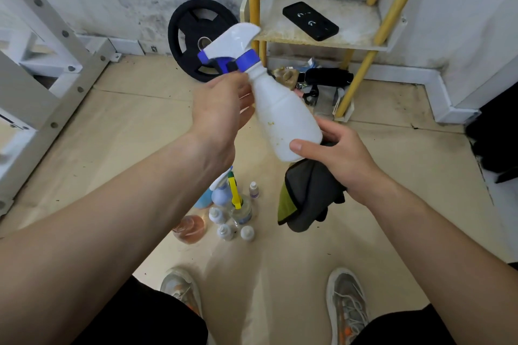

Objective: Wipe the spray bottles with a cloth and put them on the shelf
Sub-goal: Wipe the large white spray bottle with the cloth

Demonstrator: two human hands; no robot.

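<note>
Left hand (221, 109): clamped round the neck of the spray bottle (280, 109), just under its blue collar.
Right hand (336, 154): wrapped round the bottle's base, thumb on its white side; the dark cloth (305, 199) is bunched in the palm and hangs below.
Spray bottle: held in the air between both hands, tilted, nozzle up and to the left.
Shelf (350, 33): yellow posts, behind the bottle; a black phone (310, 20) lies on it.
Floor: other bottles (224, 204) clustered below the hands.

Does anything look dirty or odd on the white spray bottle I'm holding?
Yes. The white spray bottle has small yellowish specks on its side, so it is not clean yet. The shelf board behind it is also stained and blotchy.
</note>
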